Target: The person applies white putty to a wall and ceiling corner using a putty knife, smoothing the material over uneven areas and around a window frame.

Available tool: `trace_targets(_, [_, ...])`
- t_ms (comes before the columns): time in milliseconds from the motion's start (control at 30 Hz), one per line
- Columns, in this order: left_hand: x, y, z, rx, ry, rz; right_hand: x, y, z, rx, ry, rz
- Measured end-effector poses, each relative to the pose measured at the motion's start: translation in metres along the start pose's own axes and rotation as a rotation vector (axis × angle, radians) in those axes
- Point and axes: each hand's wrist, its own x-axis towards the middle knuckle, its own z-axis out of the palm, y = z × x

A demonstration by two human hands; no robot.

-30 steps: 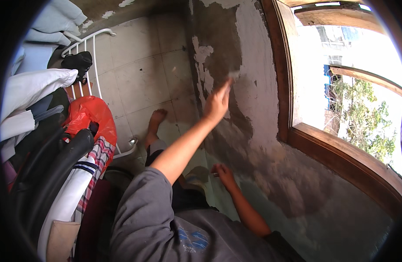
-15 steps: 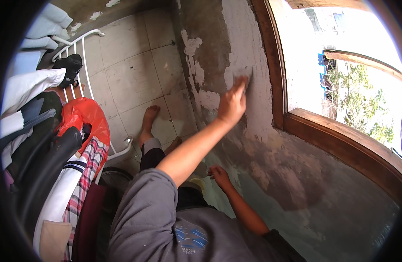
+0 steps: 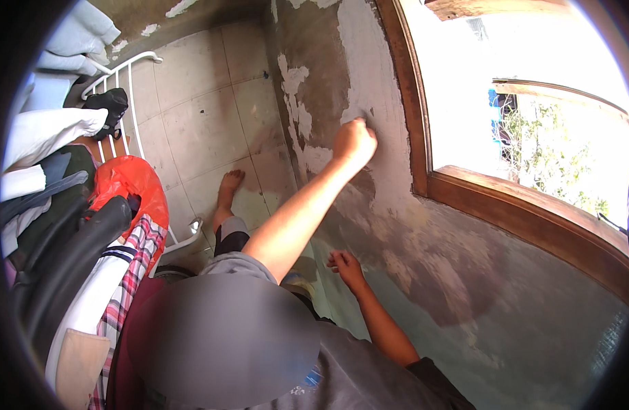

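Observation:
My left hand (image 3: 355, 145) is raised against the patchy wall (image 3: 369, 75), just left of the window frame. Its fingers are closed in a fist, with a small dark edge showing at the knuckles by the wall. What it holds is too hidden to name. Pale, flaking plaster surrounds the hand, with bare grey-brown patches beside it. Lower down, my right hand (image 3: 346, 268) hangs near the greenish lower wall, fingers loosely bent and apart, with nothing visible in them.
A brown wooden window frame (image 3: 519, 215) borders the wall at right. On the left, a white metal rack (image 3: 133, 102) stands beside hanging clothes (image 3: 89, 301), a red plastic bag (image 3: 147, 184) and a black cap (image 3: 109, 106). A bare foot (image 3: 231, 183) rests on the tiled floor (image 3: 198, 130).
My left hand has turned from fingers pointing up the wall to a rounder fist. It sits slightly left and lower in the picture, as the whole view has shifted. The right hand stays low.

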Motion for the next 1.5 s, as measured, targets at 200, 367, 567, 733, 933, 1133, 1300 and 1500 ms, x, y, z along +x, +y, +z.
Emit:
trace_targets(200, [-0.022,0.063,-0.056,-0.217,-0.117,0.152,-0.002,0.02,0.011,0.003,-0.02,0.011])
trace_targets(367, [0.035,-0.004,-0.063,-0.059,0.002,-0.038,0.003,0.021,0.012,0.021,-0.018,-0.028])
trace_targets(567, [0.067,0.004,-0.031,-0.019,-0.122,-0.292,-0.002,0.005,0.0,-0.007,0.002,-0.009])
trace_targets(733, [0.056,0.064,-0.062,-0.135,-0.152,0.064,0.0,-0.007,-0.001,0.026,0.026,0.023])
trace_targets(933, [0.11,0.031,-0.094,0.022,-0.143,0.012,0.012,-0.031,0.01,0.011,-0.007,0.033])
trace_targets(1133, [0.159,0.008,-0.07,0.058,-0.047,-0.206,0.016,-0.067,0.009,-0.021,0.05,0.013])
trace_targets(1300, [0.124,0.077,-0.093,-0.051,-0.169,0.036,0.018,-0.055,0.011,-0.071,0.077,0.013])
trace_targets(1500, [0.168,0.04,-0.118,0.003,-0.108,-0.072,0.025,-0.055,0.029,-0.065,0.039,-0.001])
